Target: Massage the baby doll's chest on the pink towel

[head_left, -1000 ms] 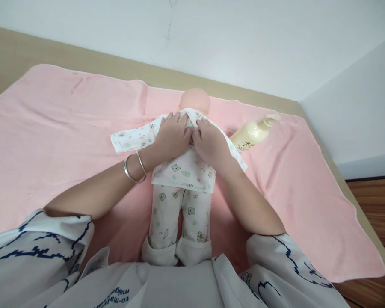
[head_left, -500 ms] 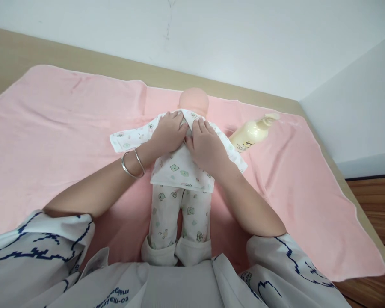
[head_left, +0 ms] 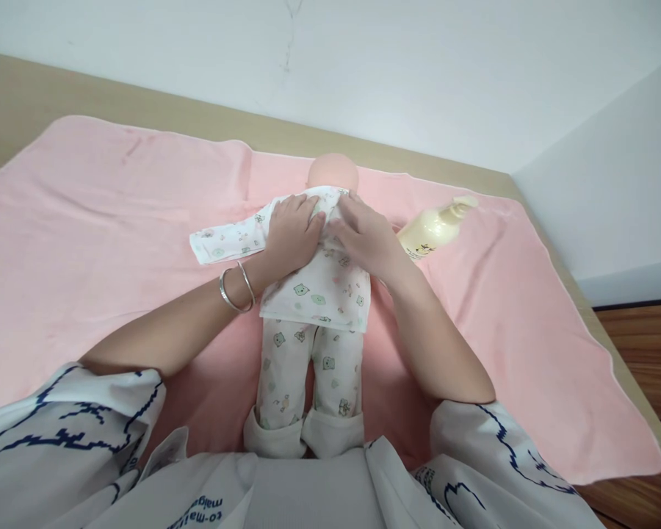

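A baby doll [head_left: 333, 170] lies on its back on a pink blanket, its face hidden behind the clothes and hands. It wears a white printed shirt [head_left: 316, 294] and matching trousers [head_left: 289, 367]. My left hand [head_left: 293, 231] rests on the shirt's upper chest, fingers laid flat and close to the cloth. My right hand [head_left: 369, 239] is over the other shoulder near the neckline, thumb and fingers apart and slightly blurred. The shirt's left sleeve [head_left: 225, 241] stretches out sideways, while my right hand and forearm hide most of the other one.
A pale yellow pump bottle [head_left: 432, 229] lies tilted on the blanket, just right of my right hand. The pink blanket [head_left: 115, 220] covers most of the wooden table [head_left: 143, 92]. A white wall [head_left: 419, 81] rises behind the table.
My right hand has moved up and right, from mid-chest to the shoulder near the neckline. My left hand has stayed nearly in place, and the shirt front lies flatter.
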Available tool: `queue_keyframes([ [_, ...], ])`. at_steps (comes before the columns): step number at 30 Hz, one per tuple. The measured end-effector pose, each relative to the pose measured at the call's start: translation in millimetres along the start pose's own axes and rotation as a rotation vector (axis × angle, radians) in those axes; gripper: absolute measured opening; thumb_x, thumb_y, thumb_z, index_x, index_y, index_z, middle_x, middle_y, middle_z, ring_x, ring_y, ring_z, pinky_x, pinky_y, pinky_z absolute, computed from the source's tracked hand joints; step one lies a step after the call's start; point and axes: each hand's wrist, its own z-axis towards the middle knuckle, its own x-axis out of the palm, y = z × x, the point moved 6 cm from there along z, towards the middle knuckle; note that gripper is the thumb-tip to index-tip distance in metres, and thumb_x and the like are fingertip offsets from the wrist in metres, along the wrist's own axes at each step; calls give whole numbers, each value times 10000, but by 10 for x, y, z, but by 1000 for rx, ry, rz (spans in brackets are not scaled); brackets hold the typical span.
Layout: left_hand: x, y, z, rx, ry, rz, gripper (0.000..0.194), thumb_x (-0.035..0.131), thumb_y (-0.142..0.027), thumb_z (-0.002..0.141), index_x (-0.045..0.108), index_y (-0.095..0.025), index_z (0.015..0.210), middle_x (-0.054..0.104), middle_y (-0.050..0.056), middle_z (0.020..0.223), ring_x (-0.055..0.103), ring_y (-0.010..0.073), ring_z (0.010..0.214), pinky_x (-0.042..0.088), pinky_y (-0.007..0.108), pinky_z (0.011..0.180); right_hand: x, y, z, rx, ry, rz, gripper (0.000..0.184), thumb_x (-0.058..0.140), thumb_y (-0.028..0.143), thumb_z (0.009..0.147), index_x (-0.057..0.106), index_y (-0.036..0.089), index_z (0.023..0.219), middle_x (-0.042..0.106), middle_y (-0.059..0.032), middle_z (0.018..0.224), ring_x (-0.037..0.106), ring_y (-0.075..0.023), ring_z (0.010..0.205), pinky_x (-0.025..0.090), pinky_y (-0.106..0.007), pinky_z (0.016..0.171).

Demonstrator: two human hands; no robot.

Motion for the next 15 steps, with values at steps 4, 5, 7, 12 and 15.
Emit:
queue_keyframes([
  [4,-21,-13,-16,17,-11,-44,575,181,-353,1114,665,-199,1384,705,148,1426,614,304,1362,409,525,1281,-173,236,-172,-8,-155,126,563,465,322,1030,563,209,1573,488,-44,1738,409,-270,1664,376,-534,1393],
  [5,-24,-13,-16,18,-13,-53,576,179,-354,1115,667,-198,1378,708,150,1420,615,308,1360,409,531,1279,-193,280,-199,-23,-182,134,561,450,301,1031,566,214,1573,514,-35,1720,438,-256,1647,398,-521,1385],
  [7,-27,-10,-11,16,-18,-67,567,189,-357,1114,666,-200,1377,713,150,1413,613,312,1367,404,540,1283,-174,304,-211,-39,-200,138,570,420,271,1031,569,186,1575,571,-48,1676,494,-226,1610,439,-473,1365],
  [12,-27,-4,-6,-28,-7,-88,564,219,-364,1109,630,-139,1422,681,196,1460,605,332,1405,394,542,1299,111,62,-49,7,-206,59,592,433,229,1011,562,133,1581,459,-93,1753,414,-251,1662,353,-521,1408],
  [15,-39,16,-31,-95,-36,-125,560,231,-402,1119,556,-160,1505,671,191,1480,603,321,1427,389,542,1317,301,-38,26,25,-129,-22,554,439,207,1000,631,137,1515,503,-117,1722,400,-287,1669,295,-565,1425],
])
